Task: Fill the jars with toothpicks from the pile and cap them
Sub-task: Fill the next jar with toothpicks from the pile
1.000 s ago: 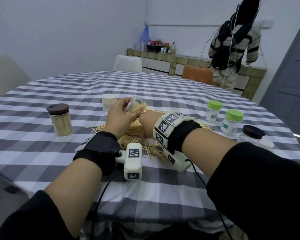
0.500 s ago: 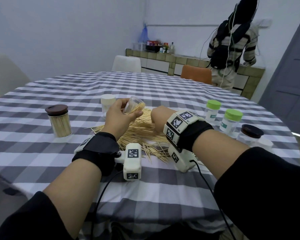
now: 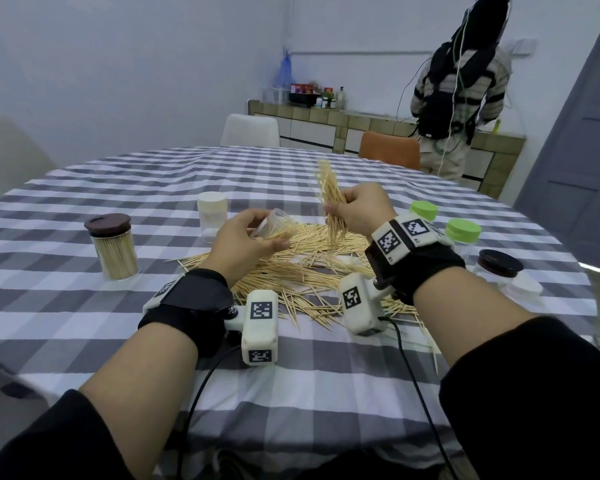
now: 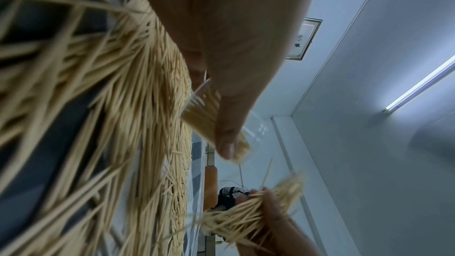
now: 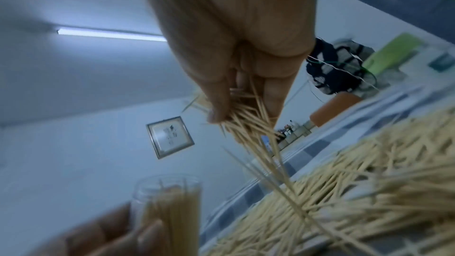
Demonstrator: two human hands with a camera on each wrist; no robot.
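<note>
Gripping one toothpick bundle (image 3: 330, 199), right hand (image 3: 362, 211); left hand (image 3: 243, 239) holds one open jar (image 3: 274, 227).

Count: six jars. One open, tilted (image 3: 274, 228); one brown-lidded, full (image 3: 113, 245); one white-lidded (image 3: 212, 216); two green-lidded (image 3: 423, 213) (image 3: 463, 237); one dark-lidded at right (image 3: 497, 268). One toothpick pile (image 3: 305, 271), one bunch (image 3: 331, 202). Two hands (image 3: 246, 244) (image 3: 359, 211). Three chairs (image 3: 250, 129) (image 3: 388, 148) (image 3: 4, 150).
</note>
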